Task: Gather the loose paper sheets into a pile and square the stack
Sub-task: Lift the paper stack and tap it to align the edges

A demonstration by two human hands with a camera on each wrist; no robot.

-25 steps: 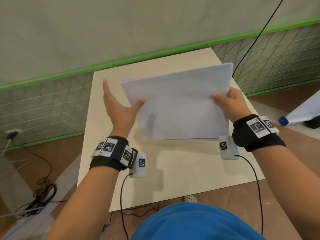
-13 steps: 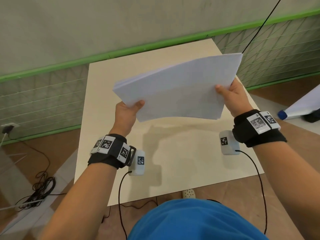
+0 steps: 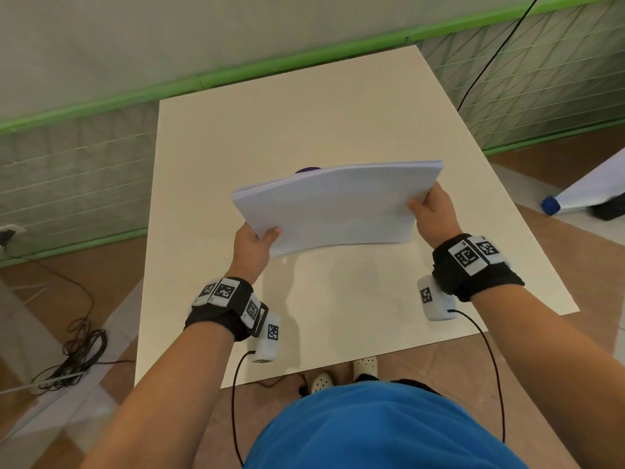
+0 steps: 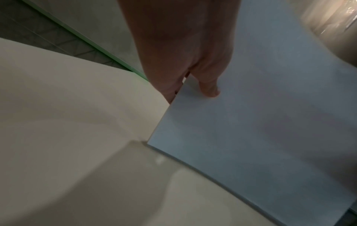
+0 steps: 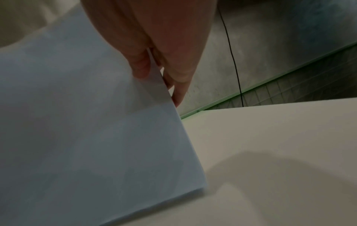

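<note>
A stack of white paper sheets (image 3: 334,204) (image 4: 260,137) (image 5: 86,137) is held just above the cream table (image 3: 304,113), tilted with its far edge raised and its near edge low over the tabletop. My left hand (image 3: 258,236) (image 4: 193,85) pinches the stack's left edge, thumb on top and fingers underneath. My right hand (image 3: 427,206) (image 5: 160,73) pinches the right edge the same way. The sheets bow slightly upward in the middle.
A small purple object (image 3: 307,169) peeks out behind the stack's far edge. Cables (image 3: 74,350) lie coiled on the floor at the left. A black cable (image 3: 490,59) hangs at the far right. A rolled white sheet with a blue cap (image 3: 551,205) lies on the floor at right.
My left hand, open beside the stack a second ago, now grips its left edge. Both hands have brought the stack down from a raised position toward the tabletop.
</note>
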